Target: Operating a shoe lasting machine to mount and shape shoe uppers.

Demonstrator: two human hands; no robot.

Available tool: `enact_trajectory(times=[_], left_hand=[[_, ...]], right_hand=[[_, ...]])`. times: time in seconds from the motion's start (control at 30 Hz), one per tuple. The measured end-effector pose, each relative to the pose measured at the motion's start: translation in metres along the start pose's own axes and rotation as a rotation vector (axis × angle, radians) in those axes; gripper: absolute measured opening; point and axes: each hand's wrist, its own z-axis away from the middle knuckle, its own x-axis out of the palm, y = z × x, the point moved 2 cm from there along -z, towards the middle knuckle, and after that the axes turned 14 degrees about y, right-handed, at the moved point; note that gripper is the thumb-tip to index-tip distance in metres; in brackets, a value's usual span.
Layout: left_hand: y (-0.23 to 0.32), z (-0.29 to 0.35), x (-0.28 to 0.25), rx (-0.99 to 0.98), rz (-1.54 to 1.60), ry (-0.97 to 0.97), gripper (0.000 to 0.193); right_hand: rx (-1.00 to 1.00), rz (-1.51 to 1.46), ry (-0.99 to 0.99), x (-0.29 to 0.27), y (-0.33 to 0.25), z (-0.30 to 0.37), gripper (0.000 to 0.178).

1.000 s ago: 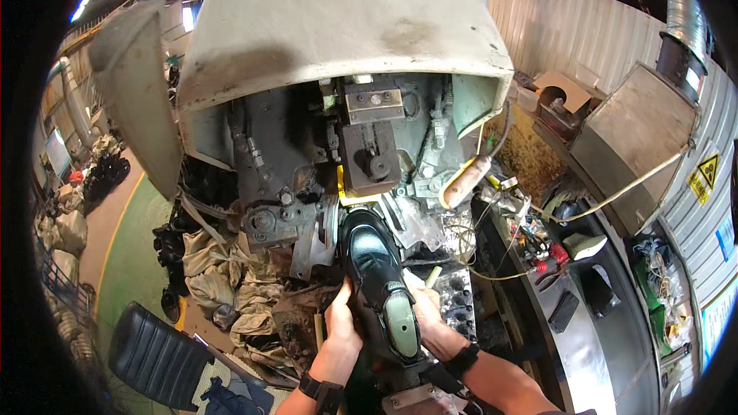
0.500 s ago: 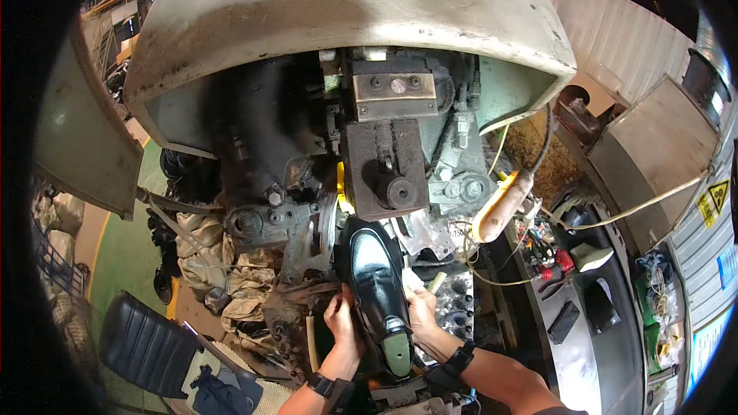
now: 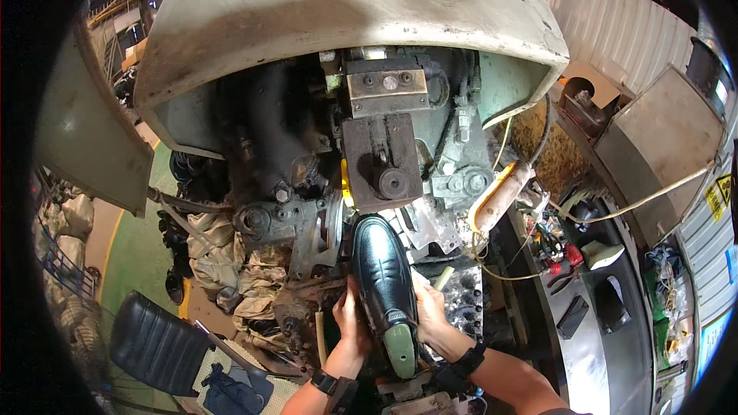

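Note:
A glossy black leather shoe upper [image 3: 380, 261] sits stretched over a green shoe last [image 3: 400, 350], its toe pointing away from me. My left hand [image 3: 351, 315] grips its left side, the fingers partly hidden beneath it. On the opposite side my right hand [image 3: 430, 309] holds it too, thumb along the edge. The toe lies just under the dark metal block [image 3: 382, 161] of a large machine; whether it touches any part there I cannot tell. Both wrists wear black bands.
A pale machine hood [image 3: 354, 8] overhangs the work. Right of it hang a lamp [image 3: 501, 198] and its cord; a side bench [image 3: 565, 338] carries red-handled pliers [image 3: 567, 260] and small parts. Left are crumpled cloth sacks [image 3: 219, 261] and a black chair [image 3: 157, 342].
The shoe and both hands have shifted slightly right in the picture, and the toe's opening edges no longer show as widely. The whole view has moved a little. Both hands keep their hold.

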Motion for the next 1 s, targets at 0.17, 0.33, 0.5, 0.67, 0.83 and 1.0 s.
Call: enact_trajectory(times=[0.17,0.33,0.5,0.67,0.83,1.0], left_hand=[[0.017,-0.040,-0.070,0.521,-0.171,0.081,0.027],[0.024,-0.097,-0.205,0.362,-0.471,0.741,0.031],[0.004,-0.138,-0.324,0.304,-0.192,0.572,0.020],[-0.068,-0.153,-0.414,-0.446,-0.603,0.666,0.083],[-0.152,-0.177,-0.388,-0.393,-0.528,0.695,0.112],[-0.153,-0.169,-0.377,-0.364,-0.526,0.741,0.114]], right_hand=[[-0.003,0.387,-0.084,-0.043,-0.040,-0.003,0.023],[-0.121,0.475,0.164,-0.140,-0.097,0.004,0.030],[-0.188,0.377,0.202,-0.219,-0.120,0.014,0.023],[-0.205,0.302,0.496,-0.307,-0.146,0.042,0.023],[-0.206,0.203,0.705,-0.360,-0.142,0.066,0.025],[-0.161,0.205,0.656,-0.377,-0.126,0.064,0.029]])
